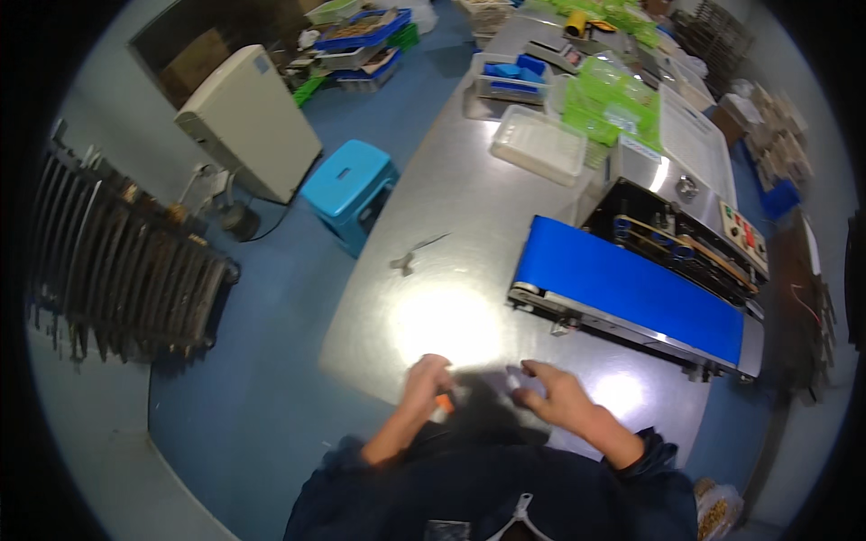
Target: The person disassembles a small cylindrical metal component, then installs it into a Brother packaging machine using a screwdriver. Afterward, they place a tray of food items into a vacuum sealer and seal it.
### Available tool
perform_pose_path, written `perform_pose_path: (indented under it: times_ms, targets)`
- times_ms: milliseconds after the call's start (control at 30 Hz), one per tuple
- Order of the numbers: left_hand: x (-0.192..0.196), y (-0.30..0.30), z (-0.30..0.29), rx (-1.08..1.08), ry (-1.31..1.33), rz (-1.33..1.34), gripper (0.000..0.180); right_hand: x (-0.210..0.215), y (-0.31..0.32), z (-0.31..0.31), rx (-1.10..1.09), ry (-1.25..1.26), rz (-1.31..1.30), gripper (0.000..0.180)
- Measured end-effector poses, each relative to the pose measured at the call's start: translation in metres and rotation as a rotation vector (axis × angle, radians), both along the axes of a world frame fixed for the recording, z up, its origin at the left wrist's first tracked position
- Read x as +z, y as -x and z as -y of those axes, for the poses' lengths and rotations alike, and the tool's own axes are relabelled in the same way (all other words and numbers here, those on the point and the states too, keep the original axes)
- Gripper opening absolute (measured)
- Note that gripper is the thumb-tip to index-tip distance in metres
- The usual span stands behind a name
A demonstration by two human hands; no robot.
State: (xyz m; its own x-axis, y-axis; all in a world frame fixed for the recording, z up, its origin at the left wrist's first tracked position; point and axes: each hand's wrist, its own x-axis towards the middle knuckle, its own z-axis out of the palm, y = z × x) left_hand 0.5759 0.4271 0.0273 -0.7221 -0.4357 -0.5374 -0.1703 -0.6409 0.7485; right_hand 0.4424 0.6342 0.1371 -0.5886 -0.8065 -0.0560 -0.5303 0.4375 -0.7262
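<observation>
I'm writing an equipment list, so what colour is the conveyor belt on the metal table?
The conveyor belt is bright blue, best seen in the head view.

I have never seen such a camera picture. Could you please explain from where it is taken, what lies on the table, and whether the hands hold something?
A camera on a person's head looks down, so the left hand and right hand are the wearer's own. On the metal table are a small grey tool, perhaps scissors, a machine with a blue belt and, farther back, plastic boxes. Something orange shows at the left hand, something pale at the right; blur hides whether either is gripped.
</observation>
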Motion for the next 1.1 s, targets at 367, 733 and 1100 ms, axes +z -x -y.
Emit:
perform_pose_path:
  times_ms: [367, 733, 1100]
  targets:
    - [0.017, 0.065, -0.031, -0.463, 0.365, -0.122, 0.037, -0.062, -0.032, -0.018, -0.35, 0.133, 0.296, 0.031]
    - [-0.075, 0.189, 0.161, -0.419, 1.776, 0.327, 0.029, -0.072, -0.097, -0.083, -0.82, -0.058, 0.457, 0.031]
    - [-0.047, 0.171, 0.191, 0.191, 1.269, 0.178, 0.022, -0.088, -0.115, -0.081, -0.89, -0.025, 0.509, 0.027]
